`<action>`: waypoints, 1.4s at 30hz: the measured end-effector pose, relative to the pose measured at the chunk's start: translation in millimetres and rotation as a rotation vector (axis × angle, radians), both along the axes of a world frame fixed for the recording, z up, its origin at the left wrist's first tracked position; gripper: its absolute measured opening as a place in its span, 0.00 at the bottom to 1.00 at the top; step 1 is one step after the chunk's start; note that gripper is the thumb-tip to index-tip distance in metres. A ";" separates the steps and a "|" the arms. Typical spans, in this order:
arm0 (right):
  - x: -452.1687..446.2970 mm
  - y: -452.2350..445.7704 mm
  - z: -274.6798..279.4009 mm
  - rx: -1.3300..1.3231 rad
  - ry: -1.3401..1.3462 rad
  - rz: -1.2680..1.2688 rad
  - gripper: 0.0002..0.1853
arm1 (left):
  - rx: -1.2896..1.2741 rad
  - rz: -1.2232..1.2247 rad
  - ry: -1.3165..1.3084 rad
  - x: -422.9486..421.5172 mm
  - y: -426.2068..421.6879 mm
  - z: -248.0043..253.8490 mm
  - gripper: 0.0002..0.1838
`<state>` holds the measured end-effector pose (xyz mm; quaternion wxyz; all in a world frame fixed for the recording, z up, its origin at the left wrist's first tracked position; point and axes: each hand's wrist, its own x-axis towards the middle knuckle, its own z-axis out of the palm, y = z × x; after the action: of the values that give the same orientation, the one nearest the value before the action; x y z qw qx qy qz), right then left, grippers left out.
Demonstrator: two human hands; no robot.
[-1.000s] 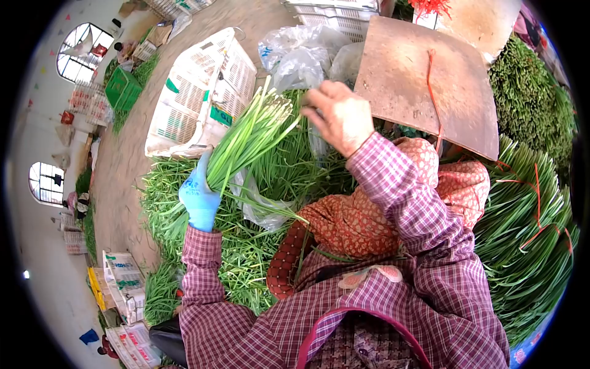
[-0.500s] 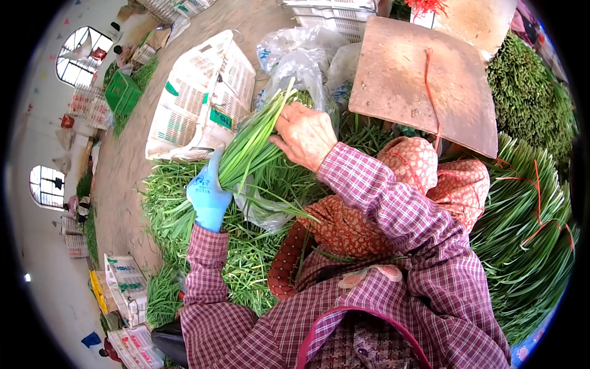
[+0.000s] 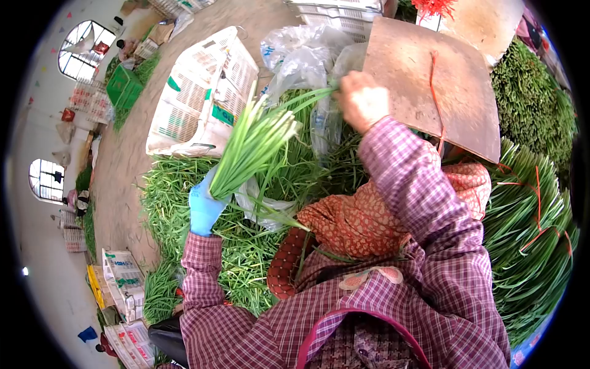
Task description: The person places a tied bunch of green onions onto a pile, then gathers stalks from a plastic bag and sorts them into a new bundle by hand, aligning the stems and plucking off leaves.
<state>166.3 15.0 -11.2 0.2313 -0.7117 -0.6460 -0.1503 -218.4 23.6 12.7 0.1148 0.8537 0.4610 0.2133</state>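
Observation:
My left hand (image 3: 208, 204), in a light blue glove, is closed round the lower part of a bunch of long green chives (image 3: 249, 147). The pale cut ends fan out toward the upper right. My bare right hand (image 3: 364, 101), slightly blurred, is closed on a few chive blades (image 3: 312, 96) that stretch across from the bunch. It is in front of the near-left edge of a brown board (image 3: 430, 80). Beneath both hands lies a heap of loose chives (image 3: 246, 264), with a clear plastic bag (image 3: 261, 206) partly among them.
A white plastic crate (image 3: 184, 104) lies tilted beyond my left hand. Crumpled clear bags (image 3: 301, 55) sit beside it. Tied chive bundles (image 3: 528, 246) are stacked on the right, with more greens (image 3: 528, 92) behind. A red string (image 3: 436, 92) lies over the board.
My right hand has moved right and away from the bunch, drawing a few blades out with it. My left hand still grips the bunch, nearly in place.

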 end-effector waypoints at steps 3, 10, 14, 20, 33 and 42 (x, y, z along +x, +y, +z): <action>47.5 -7.3 -9.8 -0.137 -0.065 -0.219 0.10 | -0.126 -0.032 -0.162 -36.9 1.8 -9.5 0.28; 26.3 -25.0 3.3 -0.563 -0.069 -0.198 0.16 | -0.723 0.077 -0.642 -30.0 -10.5 2.1 0.24; -6.6 -29.3 14.2 -0.201 0.229 0.085 0.16 | -0.943 0.046 -0.691 -25.5 -10.4 -0.1 0.23; -31.5 -37.0 2.4 -0.310 0.820 0.308 0.26 | -1.044 0.036 -0.777 -15.1 -16.3 -3.9 0.25; -70.5 -23.3 0.3 -0.489 2.052 0.411 0.23 | -1.011 0.037 -0.867 -14.9 -22.1 -30.7 0.23; -50.2 -36.6 61.0 0.274 2.216 0.252 0.11 | -1.196 -0.031 -1.028 1.4 -31.4 -45.1 0.34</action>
<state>116.1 -21.6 49.7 0.7680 -0.3508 -0.1289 0.5201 -217.0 -7.7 -32.4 0.7561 0.4478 0.3748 0.2956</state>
